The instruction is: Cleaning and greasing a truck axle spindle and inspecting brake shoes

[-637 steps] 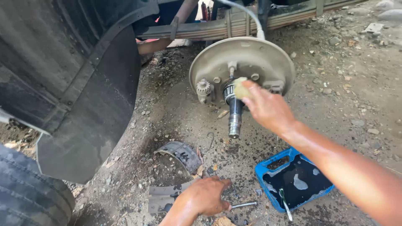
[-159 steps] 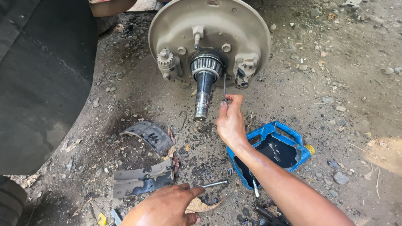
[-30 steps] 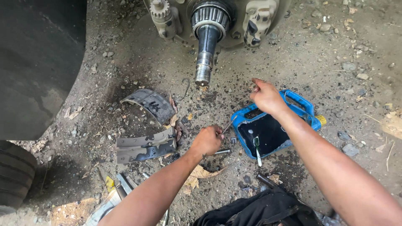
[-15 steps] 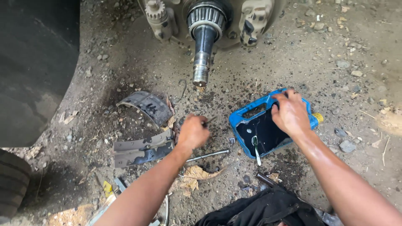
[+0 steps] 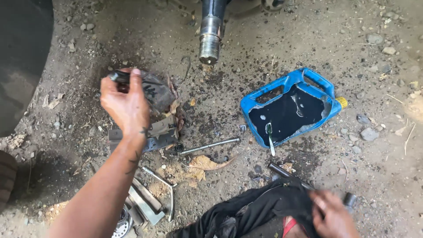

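Fingers of the left hand [image 5: 125, 103] are pinching a small dark part just above the worn brake shoes [image 5: 154, 112], while the right hand [image 5: 332, 216] is gripping the black rag [image 5: 255, 209] below them, ideally wiping grit away.

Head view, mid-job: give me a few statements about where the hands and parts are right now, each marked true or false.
1. The left hand holds a small dark part over the worn brake shoes. True.
2. The right hand is dipping into the blue cut-open jug. False: it is at the bottom edge, on the black cloth.
3. The jug holds dark liquid. True.
4. The long metal rod lies inside the jug. False: it lies on the dirt, left of the jug.
5. The threaded axle spindle is bare at its end. True.
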